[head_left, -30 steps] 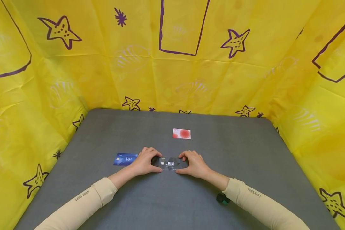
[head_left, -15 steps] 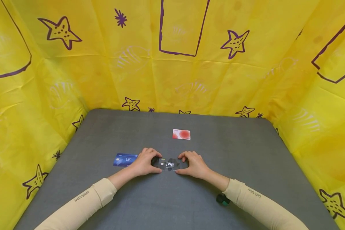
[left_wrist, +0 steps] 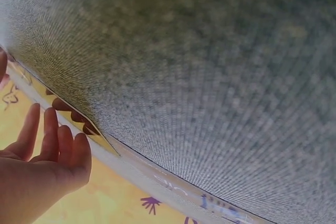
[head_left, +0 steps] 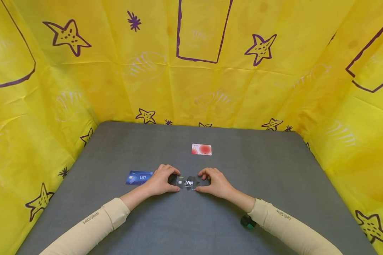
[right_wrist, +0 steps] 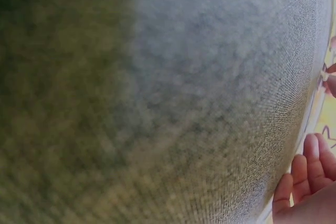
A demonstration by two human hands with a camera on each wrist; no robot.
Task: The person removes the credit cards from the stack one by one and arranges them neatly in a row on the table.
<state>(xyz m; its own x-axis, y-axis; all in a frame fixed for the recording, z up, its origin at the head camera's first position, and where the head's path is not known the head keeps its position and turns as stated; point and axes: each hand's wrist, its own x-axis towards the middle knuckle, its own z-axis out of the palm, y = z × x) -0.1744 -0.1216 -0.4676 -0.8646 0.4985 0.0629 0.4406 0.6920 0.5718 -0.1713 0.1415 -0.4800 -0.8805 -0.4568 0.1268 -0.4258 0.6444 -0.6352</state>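
Note:
A black card marked "Vip" (head_left: pixel 188 182) lies low over the grey table (head_left: pixel 191 226), near the middle of the head view. My left hand (head_left: pixel 161 180) pinches its left end and my right hand (head_left: pixel 215 182) pinches its right end, fingers curled over the edges. The card's outline looks uneven between the hands, as if bowed. Just left of my left hand a blue "VIP" card (head_left: pixel 138 177) lies flat. Both wrist views show mostly blurred grey table surface, with the left fingers (left_wrist: pixel 52 150) and the right fingers (right_wrist: pixel 307 182) at a corner.
A white card with a red circle (head_left: pixel 201 149) lies farther back on the table. A small green and black object (head_left: pixel 248 222) sits by my right forearm. Yellow sheeting with purple stars (head_left: pixel 191 71) walls the table on three sides.
The visible black card between my hands has shortened slightly and its outline has become more uneven. Both hands stay in nearly the same place.

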